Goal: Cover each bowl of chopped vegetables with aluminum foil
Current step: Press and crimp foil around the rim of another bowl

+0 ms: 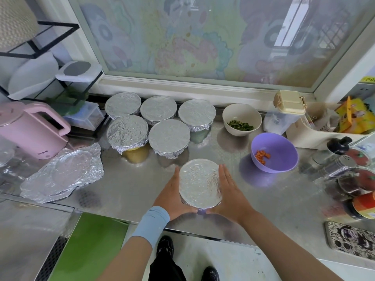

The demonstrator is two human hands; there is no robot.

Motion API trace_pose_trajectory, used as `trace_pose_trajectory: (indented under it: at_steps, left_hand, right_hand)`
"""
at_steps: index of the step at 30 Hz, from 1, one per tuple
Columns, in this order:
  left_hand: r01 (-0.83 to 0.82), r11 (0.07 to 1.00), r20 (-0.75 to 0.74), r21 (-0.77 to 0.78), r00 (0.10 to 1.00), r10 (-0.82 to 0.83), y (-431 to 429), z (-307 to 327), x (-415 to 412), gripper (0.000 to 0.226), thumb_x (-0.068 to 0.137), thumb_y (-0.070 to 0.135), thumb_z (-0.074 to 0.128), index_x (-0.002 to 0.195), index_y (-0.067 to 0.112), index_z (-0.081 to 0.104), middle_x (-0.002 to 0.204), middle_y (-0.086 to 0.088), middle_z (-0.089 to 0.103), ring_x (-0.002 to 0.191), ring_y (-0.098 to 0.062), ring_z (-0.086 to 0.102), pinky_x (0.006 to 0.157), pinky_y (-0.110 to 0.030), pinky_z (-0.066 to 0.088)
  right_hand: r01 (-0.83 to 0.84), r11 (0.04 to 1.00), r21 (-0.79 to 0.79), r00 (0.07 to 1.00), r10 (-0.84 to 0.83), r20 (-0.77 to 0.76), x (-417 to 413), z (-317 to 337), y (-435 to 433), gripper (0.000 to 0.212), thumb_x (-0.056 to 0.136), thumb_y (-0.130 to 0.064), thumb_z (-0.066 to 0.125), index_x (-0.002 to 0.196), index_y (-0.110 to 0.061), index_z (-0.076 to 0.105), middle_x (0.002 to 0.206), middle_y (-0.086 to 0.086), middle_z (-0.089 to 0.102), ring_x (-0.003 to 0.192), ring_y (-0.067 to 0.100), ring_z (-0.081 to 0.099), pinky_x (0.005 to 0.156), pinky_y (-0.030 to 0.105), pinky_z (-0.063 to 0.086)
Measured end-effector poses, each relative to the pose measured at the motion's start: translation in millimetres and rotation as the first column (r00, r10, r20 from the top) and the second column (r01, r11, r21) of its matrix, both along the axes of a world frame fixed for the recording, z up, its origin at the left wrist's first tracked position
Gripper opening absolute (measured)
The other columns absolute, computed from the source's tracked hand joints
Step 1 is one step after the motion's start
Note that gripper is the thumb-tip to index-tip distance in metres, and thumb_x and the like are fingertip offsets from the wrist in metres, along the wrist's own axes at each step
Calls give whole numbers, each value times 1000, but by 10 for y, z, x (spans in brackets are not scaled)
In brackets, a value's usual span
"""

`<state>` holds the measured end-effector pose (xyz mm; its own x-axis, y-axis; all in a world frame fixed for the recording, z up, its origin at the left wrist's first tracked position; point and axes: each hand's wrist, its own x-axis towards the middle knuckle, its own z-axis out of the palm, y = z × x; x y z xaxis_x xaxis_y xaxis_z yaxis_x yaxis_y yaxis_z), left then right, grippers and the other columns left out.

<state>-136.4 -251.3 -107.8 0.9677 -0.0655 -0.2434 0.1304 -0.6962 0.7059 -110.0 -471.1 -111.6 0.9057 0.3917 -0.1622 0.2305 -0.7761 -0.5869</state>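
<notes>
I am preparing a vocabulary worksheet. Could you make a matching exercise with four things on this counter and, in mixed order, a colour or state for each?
Things:
1. nearest bowl
2. carrot bowl
3. bowl of green vegetables
4. kettle

Matches:
A. pink
B. purple
C. foil-covered
D. cream

Pairs: 1-C, 2-B, 3-D, 4-A

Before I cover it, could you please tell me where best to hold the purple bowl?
Probably by its outer wall just under the rim, coming from the near left: the purple bowl is round with no handle, jars crowd its right, and carrot pieces lie inside.
</notes>
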Motion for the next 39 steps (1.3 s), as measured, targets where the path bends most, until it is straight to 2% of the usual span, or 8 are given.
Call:
trace_pose_trajectory:
  at_steps: [5, 11, 14, 18, 22, 29, 34, 39]
  left_hand:
    - [-20, 998, 42, -56, 999, 23, -19, 37, 14, 135, 33, 67, 90, 143, 45, 16, 138, 22, 42, 124, -3, 46, 105, -36, 45]
    - [-138, 967, -182, -216, 978, 99, 57, -178, -134, 138, 62, 37, 86, 152, 33, -19, 158, 17, 4, 141, -2, 13, 113, -27, 19]
    - [-598, 523, -352, -606, 792, 499, -94, -186, -209, 75, 96, 9, 52, 155, 27, 9, 161, 9, 17, 143, -5, 21, 111, -22, 19]
    - [-752, 114, -503, -649, 537, 677, -366, -162, -103, 49, 98, 41, 47, 146, 29, 42, 151, 13, 41, 137, -6, 38, 119, -35, 23]
    - [-766, 164, -494, -622, 546, 676, -571, -49, 65, 47, 94, 44, 42, 135, 26, 54, 135, 4, 59, 124, -18, 55, 108, -42, 42]
    - [-779, 228, -427, -584, 534, 730, -585, -62, 143, 35, 104, 34, 32, 124, 36, 60, 123, 7, 64, 113, -18, 60, 102, -42, 49]
    - [-815, 151, -504, -560, 480, 718, -521, -59, 97, 45, 102, 32, 32, 146, 32, 39, 151, 8, 41, 135, -17, 42, 115, -42, 33]
    - [-895, -19, -610, -447, 289, 738, -686, -16, -149, 66, 82, 41, 41, 145, 22, 37, 147, 1, 44, 131, -25, 44, 111, -42, 34]
  right_hand:
    - [22, 1000, 12, 999, -22, 28, -1, -38, 15, 154, 47, -62, 88, 154, -17, -14, 163, -5, -9, 144, 0, -9, 119, 25, 12]
    - [131, 977, 169, 987, -112, -117, -144, -75, -20, 140, 55, -75, 75, 150, -33, -19, 160, -8, -22, 146, 3, -16, 117, 25, 6]
    - [490, 752, 442, 871, -396, -290, -272, -4, 136, 78, 97, -36, 57, 153, -31, 3, 158, -18, 5, 141, -1, 18, 105, 14, 21]
    - [731, 464, 501, 677, -584, -447, -237, -34, 393, 48, 105, -24, 38, 153, -23, 29, 151, -9, 36, 127, 7, 40, 100, 20, 30]
    - [849, 249, 465, 511, -613, -603, -133, -78, 560, 45, 104, -24, 37, 149, -27, 37, 141, -9, 47, 125, 12, 47, 107, 27, 33]
    - [906, 130, 404, 394, -608, -689, -45, -55, 628, 42, 99, -16, 34, 132, -32, 57, 123, -5, 64, 114, 20, 59, 106, 40, 44]
    - [877, 219, 429, 472, -566, -676, -5, -36, 497, 41, 100, -19, 40, 138, -27, 52, 135, -6, 57, 119, 15, 55, 104, 32, 41]
    - [565, 726, 392, 819, -435, -374, 239, 68, 306, 56, 102, -22, 41, 154, -29, 22, 160, -13, 17, 146, 5, 16, 120, 27, 11]
